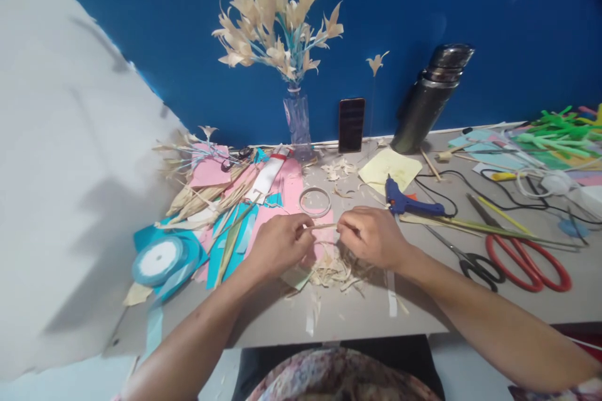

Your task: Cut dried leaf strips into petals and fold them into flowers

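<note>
Between my two hands a thin, pale strip of dried husk [323,226] is stretched level above the table. My left hand [285,241] pinches its left end with thumb and forefinger. The other end is held in the closed fingers of my right hand [371,238]. Below the strip lie pink paper [324,252] and a heap of husk scraps [341,272]. A roll of tape [315,201] rests just beyond my fingers. The blue glue gun [414,203] lies past my right hand, its nozzle over a yellow paper square [390,169].
Scissors with black handles [480,266] and red-handled scissors [531,263] lie at right. A ribbon spool [157,261] and dried husks [207,194] are at left. Along the wall stand a bottle of husk flowers [297,119], a phone [352,125] and a leaning flask [430,100].
</note>
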### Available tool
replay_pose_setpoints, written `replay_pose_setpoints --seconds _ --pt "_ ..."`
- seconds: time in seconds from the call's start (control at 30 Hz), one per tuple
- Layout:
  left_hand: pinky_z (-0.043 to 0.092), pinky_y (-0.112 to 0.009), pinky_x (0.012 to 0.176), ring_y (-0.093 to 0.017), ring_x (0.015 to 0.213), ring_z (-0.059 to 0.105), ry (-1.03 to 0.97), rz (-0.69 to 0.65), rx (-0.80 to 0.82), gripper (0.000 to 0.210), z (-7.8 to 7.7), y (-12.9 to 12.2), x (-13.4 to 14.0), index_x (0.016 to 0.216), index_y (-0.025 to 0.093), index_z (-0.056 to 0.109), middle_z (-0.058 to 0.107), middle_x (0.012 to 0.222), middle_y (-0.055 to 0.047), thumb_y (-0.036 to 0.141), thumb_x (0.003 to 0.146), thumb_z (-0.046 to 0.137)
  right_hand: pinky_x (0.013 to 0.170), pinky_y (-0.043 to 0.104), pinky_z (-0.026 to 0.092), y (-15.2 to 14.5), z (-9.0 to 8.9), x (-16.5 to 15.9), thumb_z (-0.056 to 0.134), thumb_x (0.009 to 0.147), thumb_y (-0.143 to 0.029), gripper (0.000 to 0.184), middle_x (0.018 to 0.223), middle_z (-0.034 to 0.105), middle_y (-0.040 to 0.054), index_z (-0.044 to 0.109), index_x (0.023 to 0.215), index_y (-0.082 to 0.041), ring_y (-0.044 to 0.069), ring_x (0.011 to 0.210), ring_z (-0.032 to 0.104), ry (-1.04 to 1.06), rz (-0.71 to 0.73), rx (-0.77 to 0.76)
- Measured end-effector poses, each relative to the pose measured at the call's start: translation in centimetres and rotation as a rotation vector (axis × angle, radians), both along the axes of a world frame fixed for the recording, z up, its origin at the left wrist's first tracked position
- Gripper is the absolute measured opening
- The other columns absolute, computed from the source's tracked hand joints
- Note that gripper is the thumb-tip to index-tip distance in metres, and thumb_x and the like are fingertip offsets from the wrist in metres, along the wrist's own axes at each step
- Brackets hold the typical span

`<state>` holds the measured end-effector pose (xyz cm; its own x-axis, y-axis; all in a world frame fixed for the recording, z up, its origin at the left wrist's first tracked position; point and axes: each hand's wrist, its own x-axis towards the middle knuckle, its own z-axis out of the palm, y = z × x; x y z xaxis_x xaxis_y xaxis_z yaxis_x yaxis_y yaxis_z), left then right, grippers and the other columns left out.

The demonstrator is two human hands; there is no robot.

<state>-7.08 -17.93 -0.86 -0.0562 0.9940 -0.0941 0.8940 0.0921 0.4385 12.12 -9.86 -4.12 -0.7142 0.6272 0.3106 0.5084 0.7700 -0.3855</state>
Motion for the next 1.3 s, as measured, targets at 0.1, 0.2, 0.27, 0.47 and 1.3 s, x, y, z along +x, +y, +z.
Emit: replay_pose_setpoints --seconds 0.1,0.2,0.27,0.47,1.3 --pt "0.026 -0.027 0.055 -0.015 0.060 0.053 -0.020 -0.033 0.013 0.022 -0.3 -0.1 0.4 0.064 0.020 0.060 0.062 0.060 0.000 0.022 0.082 0.047 0.061 0.029 0.026 -0.1 0.0 0.0 0.056 0.086 -0.019 0.021 0.065 0.066 0.0025 0.065 0.067 -0.018 0.016 0.066 0.058 0.008 0.006 0.009" --pt "0.025 -0.027 0.056 -0.014 0.059 0.052 -0.030 -0.029 0.027 0.021 -0.9 0.0 1.0 0.059 0.019 0.057 0.060 0.058 0.000 0.019 0.078 0.046 0.064 0.030 0.027 -0.4 -0.1 -0.1 0.057 0.091 -0.025 0.023 0.069 0.069 0.0036 0.067 0.071 -0.018 0.017 0.070 0.059 -0.008 0.046 0.058" --pt "0.025 -0.028 0.055 -0.014 0.057 0.051 -0.009 -0.018 0.028 0.021 -1.2 0.1 1.3 0.058 0.019 0.056 0.060 0.057 -0.001 0.020 0.077 0.047 0.065 0.030 0.028 -0.5 -0.2 -0.2 0.055 0.095 -0.030 0.027 0.073 0.070 0.0043 0.068 0.075 -0.018 0.018 0.073 0.059 -0.037 0.113 0.081" --pt "0.018 -0.032 0.055 -0.021 0.063 0.057 0.254 0.065 0.016 0.024 -1.3 0.3 1.7 0.062 0.019 0.065 0.068 0.065 -0.007 0.029 0.078 0.048 0.063 0.030 0.026 -0.8 -0.2 -0.4 0.053 0.096 -0.028 0.031 0.071 0.070 0.0055 0.066 0.071 -0.017 0.016 0.067 0.058 -0.132 0.151 -0.005" --pt "0.030 -0.017 0.037 -0.007 0.035 0.051 -1.055 0.108 -0.201 0.037 -2.5 0.0 2.0 0.070 0.013 0.061 0.066 0.053 -0.004 0.043 0.090 0.055 0.054 0.025 0.047 -0.9 -1.7 -2.1 0.085 0.070 -0.032 0.028 0.066 0.067 0.0013 0.067 0.082 -0.014 0.014 0.057 0.061 0.859 0.096 -1.316"
